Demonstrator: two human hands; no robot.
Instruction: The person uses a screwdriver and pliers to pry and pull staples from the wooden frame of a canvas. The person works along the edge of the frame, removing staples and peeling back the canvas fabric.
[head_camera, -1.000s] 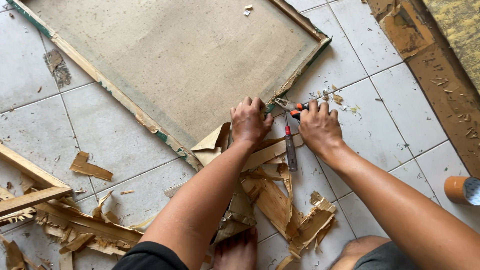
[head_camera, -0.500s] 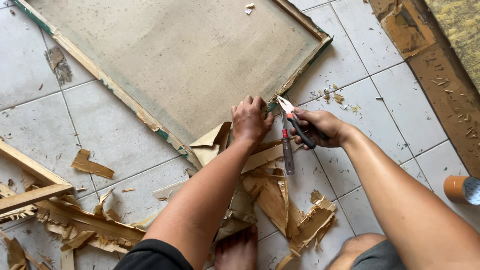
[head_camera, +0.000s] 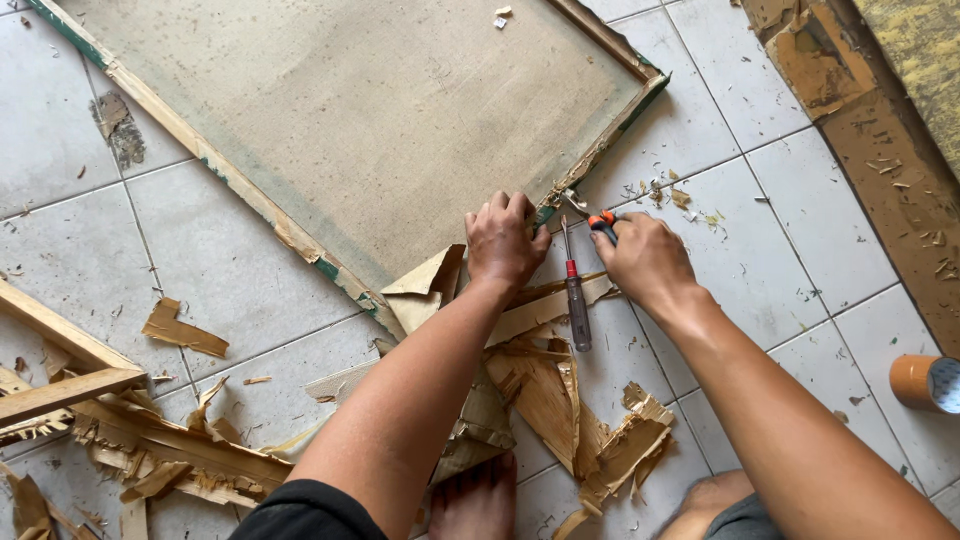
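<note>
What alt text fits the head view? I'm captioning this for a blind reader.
Two bare hands work at the edge of a large canvas frame on a tiled floor: the left hand presses on it, the right hand grips orange-handled pliers. A screwdriver lies between them, among torn wood strips.

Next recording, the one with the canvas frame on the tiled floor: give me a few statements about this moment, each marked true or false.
1. The left hand presses on the frame edge near its corner. True.
2. The right hand holds a hammer. False: it holds pliers with orange handles at the frame edge.
3. A screwdriver lies on the floor between the hands. True.
4. The tape roll sits on the canvas. False: it lies on the floor at the right edge of the view.
5. Torn wood scraps lie below the hands. True.
</note>
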